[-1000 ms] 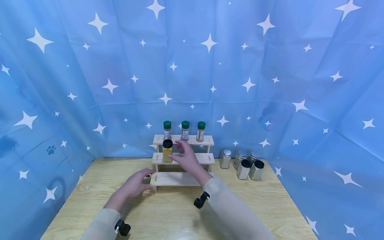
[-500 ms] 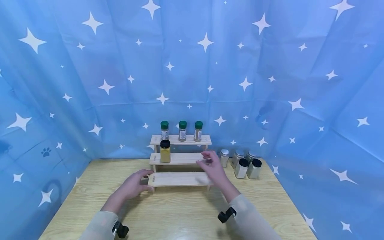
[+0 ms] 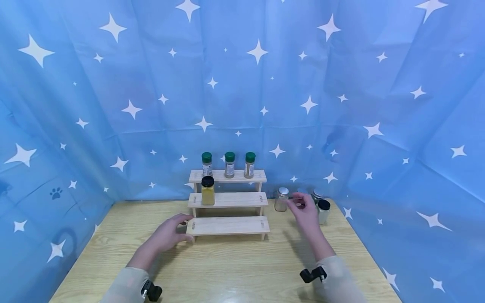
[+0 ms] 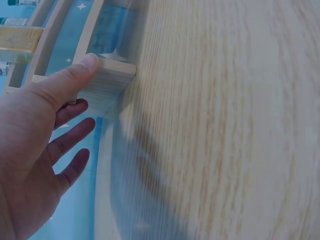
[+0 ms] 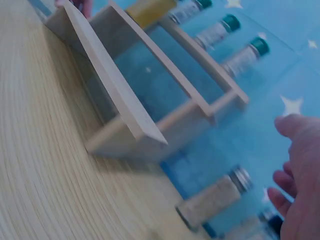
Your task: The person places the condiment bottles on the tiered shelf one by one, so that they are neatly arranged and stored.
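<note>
My left hand holds the left end of the bottom step of a three-step wooden spice rack. In the left wrist view its thumb lies on the front corner, the index finger behind; the other fingers are spread. My right hand is over the jars right of the rack, fingers loosely bent, nothing seen held. It hides part of the group. Just left of it stands a silver-lidded jar; beyond it are a black-lidded jar and another silver-lidded jar. The right wrist view is blurred.
Three green-capped spice bottles stand on the top step. A black-lidded jar of yellow spice stands at the left of the middle step. Behind the wooden table hangs a blue star-patterned curtain.
My right hand has moved away from the yellow spice jar, rightward across the rack to the jars on the table. The left hand has stayed at the rack's left end.
</note>
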Demonstrator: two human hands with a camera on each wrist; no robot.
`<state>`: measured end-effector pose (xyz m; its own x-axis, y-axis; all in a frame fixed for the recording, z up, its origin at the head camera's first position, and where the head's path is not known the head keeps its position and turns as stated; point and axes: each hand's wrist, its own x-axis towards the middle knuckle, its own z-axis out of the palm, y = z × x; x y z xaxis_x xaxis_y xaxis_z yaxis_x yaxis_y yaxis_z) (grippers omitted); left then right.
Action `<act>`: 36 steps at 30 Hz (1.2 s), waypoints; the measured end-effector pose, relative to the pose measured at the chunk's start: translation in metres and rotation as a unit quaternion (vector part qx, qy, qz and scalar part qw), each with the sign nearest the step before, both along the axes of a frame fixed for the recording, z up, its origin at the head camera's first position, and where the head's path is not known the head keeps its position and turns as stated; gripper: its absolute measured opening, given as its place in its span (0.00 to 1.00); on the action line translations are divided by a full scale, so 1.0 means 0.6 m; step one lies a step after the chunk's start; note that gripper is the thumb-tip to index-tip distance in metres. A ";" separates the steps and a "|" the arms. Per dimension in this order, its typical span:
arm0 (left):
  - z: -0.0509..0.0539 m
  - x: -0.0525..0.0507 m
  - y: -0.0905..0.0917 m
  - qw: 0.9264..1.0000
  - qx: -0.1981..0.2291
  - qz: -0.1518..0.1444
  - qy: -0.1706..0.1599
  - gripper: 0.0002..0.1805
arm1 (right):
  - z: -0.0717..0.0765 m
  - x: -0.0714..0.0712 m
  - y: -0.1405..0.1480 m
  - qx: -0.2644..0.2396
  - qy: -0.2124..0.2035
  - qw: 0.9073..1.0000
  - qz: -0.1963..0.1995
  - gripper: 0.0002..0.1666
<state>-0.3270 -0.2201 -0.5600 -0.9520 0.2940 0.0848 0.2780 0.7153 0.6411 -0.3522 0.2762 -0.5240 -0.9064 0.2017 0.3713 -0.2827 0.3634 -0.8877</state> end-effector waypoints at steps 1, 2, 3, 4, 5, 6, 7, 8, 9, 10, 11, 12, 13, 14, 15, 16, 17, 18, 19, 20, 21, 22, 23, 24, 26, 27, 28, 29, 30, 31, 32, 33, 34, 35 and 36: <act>0.000 0.000 0.000 1.000 0.000 0.000 -0.001 0.41 | -0.001 0.001 0.009 0.001 0.003 1.000 -0.009 0.23; 0.000 0.000 0.000 1.000 0.000 0.000 -0.001 0.41 | -0.001 0.003 0.017 0.003 0.006 1.000 -0.017 0.23; 0.000 0.000 0.000 1.000 0.000 0.000 -0.002 0.41 | -0.003 0.003 0.026 0.006 0.009 1.000 -0.024 0.23; -0.001 0.001 0.000 1.000 0.000 0.000 -0.002 0.41 | -0.005 0.004 0.033 0.009 0.008 0.999 -0.031 0.22; -0.001 0.001 0.000 1.000 0.000 0.001 -0.002 0.41 | -0.006 0.004 0.040 0.014 0.006 0.999 -0.038 0.22; -0.001 0.001 0.000 1.000 0.001 0.001 -0.002 0.41 | -0.008 0.005 0.047 0.023 0.004 0.999 -0.044 0.23; -0.001 0.000 0.000 1.000 0.001 0.001 -0.002 0.41 | -0.010 0.005 0.052 0.029 0.000 0.998 -0.049 0.23; -0.001 0.000 0.000 1.000 0.001 0.001 0.000 0.41 | -0.012 0.005 0.057 0.034 -0.003 0.998 -0.055 0.23; -0.002 0.000 0.000 1.000 0.001 0.000 0.000 0.41 | -0.014 0.005 0.062 0.038 -0.007 0.997 -0.061 0.23; -0.002 0.000 0.000 1.000 0.001 0.000 0.001 0.41 | -0.016 0.006 0.066 0.041 -0.009 0.997 -0.067 0.23; -0.001 0.001 0.000 1.000 0.002 -0.001 0.001 0.41 | -0.017 0.006 0.070 0.043 -0.009 0.996 -0.072 0.23; -0.001 0.001 0.000 1.000 0.003 -0.001 0.002 0.41 | -0.019 0.006 0.073 0.045 -0.010 0.996 -0.077 0.23; -0.001 0.001 0.000 1.000 0.003 -0.002 0.002 0.41 | -0.020 0.006 0.077 0.046 -0.011 0.996 -0.082 0.23; -0.001 0.001 0.001 1.000 0.004 -0.003 0.002 0.41 | -0.022 0.005 0.080 0.047 -0.013 0.995 -0.088 0.23; 0.000 0.001 0.001 1.000 0.004 -0.003 0.002 0.41 | -0.023 0.005 0.083 0.048 -0.015 0.995 -0.091 0.23; 0.000 0.001 0.001 1.000 0.004 -0.003 0.002 0.41 | -0.024 0.004 0.086 0.049 -0.019 0.994 -0.091 0.23; 0.001 0.002 0.002 1.000 0.004 -0.002 0.001 0.41 | -0.025 0.003 0.088 0.052 -0.023 0.994 -0.090 0.23; 0.001 0.002 0.002 1.000 0.004 -0.002 0.001 0.41 | -0.026 0.003 0.091 0.054 -0.029 0.994 -0.089 0.24; 0.002 0.002 0.002 1.000 0.003 -0.001 -0.001 0.40 | -0.027 0.003 0.093 0.055 -0.035 0.994 -0.086 0.24; 0.003 0.003 0.002 1.000 0.003 -0.001 -0.001 0.40 | -0.027 0.003 0.094 0.057 -0.042 0.994 -0.083 0.25; 0.003 0.003 0.002 1.000 0.001 -0.003 0.000 0.40 | -0.028 0.003 0.095 0.062 -0.046 0.994 -0.078 0.26; 0.003 0.003 0.002 1.000 0.002 -0.002 -0.001 0.40 | -0.029 0.003 0.096 0.066 -0.051 0.994 -0.074 0.27; 0.004 0.004 0.002 1.000 0.002 -0.004 0.000 0.40 | -0.029 0.003 0.096 0.071 -0.056 0.993 -0.069 0.28; 0.003 0.005 0.001 1.000 0.002 -0.004 0.001 0.40 | -0.030 0.003 0.096 0.076 -0.059 0.993 -0.066 0.29; 0.004 0.005 0.002 1.000 0.005 -0.006 0.002 0.40 | -0.031 0.001 0.097 0.086 -0.065 0.992 -0.058 0.31; 0.005 0.005 0.002 1.000 0.006 -0.007 0.003 0.40 | -0.032 0.000 0.097 0.091 -0.067 0.992 -0.055 0.32; 0.005 0.005 0.002 1.000 0.007 -0.006 0.001 0.40 | -0.033 -0.001 0.097 0.093 -0.071 0.992 -0.053 0.33; 0.005 0.005 0.003 1.000 0.008 -0.006 0.002 0.39 | -0.033 -0.002 0.098 0.096 -0.074 0.991 -0.051 0.34; 0.006 0.006 0.003 1.000 0.008 -0.005 0.001 0.39 | -0.034 -0.004 0.098 0.098 -0.075 0.991 -0.050 0.35; 0.006 0.006 0.004 1.000 0.009 -0.005 0.000 0.39 | -0.035 -0.005 0.098 0.097 -0.077 0.991 -0.048 0.35; 0.005 0.006 0.004 1.000 0.008 -0.005 0.001 0.39 | -0.036 -0.006 0.098 0.096 -0.080 0.991 -0.048 0.36; 0.005 0.006 0.004 1.000 0.007 -0.004 0.000 0.39 | -0.037 -0.007 0.098 0.095 -0.081 0.991 -0.046 0.36; 0.004 0.005 0.004 1.000 0.007 -0.002 -0.001 0.39 | -0.037 -0.007 0.098 0.094 -0.081 0.991 -0.043 0.36; 0.004 0.005 0.004 1.000 0.008 -0.001 -0.002 0.39 | -0.038 -0.008 0.098 0.093 -0.081 0.992 -0.041 0.37; 0.003 0.004 0.003 1.000 0.009 0.000 -0.002 0.39 | -0.038 -0.008 0.098 0.092 -0.081 0.992 -0.039 0.37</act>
